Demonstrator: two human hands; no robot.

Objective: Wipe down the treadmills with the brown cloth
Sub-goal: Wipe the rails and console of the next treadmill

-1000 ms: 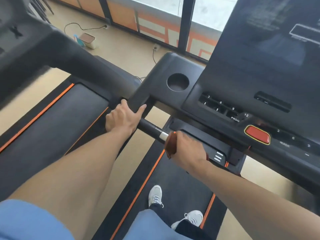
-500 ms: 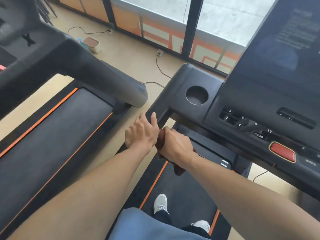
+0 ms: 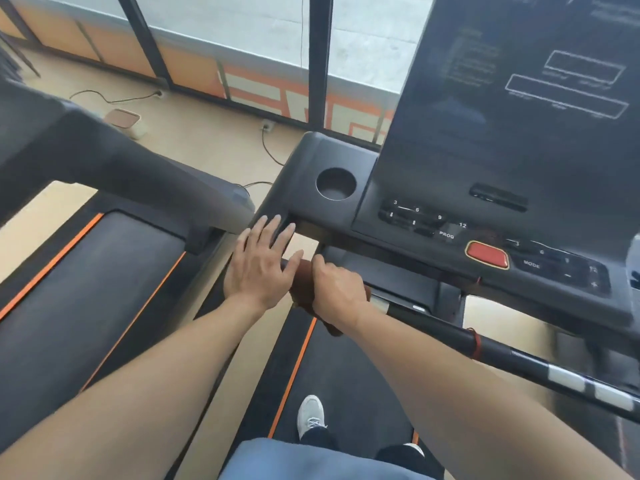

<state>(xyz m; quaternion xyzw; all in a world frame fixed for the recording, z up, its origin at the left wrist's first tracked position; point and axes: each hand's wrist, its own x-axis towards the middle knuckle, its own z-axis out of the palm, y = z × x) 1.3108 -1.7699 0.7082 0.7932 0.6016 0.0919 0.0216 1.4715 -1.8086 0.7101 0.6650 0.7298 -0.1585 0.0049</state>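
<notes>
Brown cloth [image 3: 302, 278] stays bunched in the right hand [image 3: 337, 289] on the treadmill's handlebar [image 3: 433, 322], while the left hand [image 3: 263, 265] has released its grip, fingers spread, so wiping can carry on.

A brown cloth [image 3: 302, 282] is seen against a black console [image 3: 332, 157]. The black belt [image 3: 349, 372] is edged with an orange stripe [image 3: 292, 375]. A red button [image 3: 487, 254] is rimmed in yellow. The black handlebar [image 3: 519, 355] is banded with silver patches. A white shoe [image 3: 310, 415] and a tan floor [image 3: 207, 133] are shown.
</notes>
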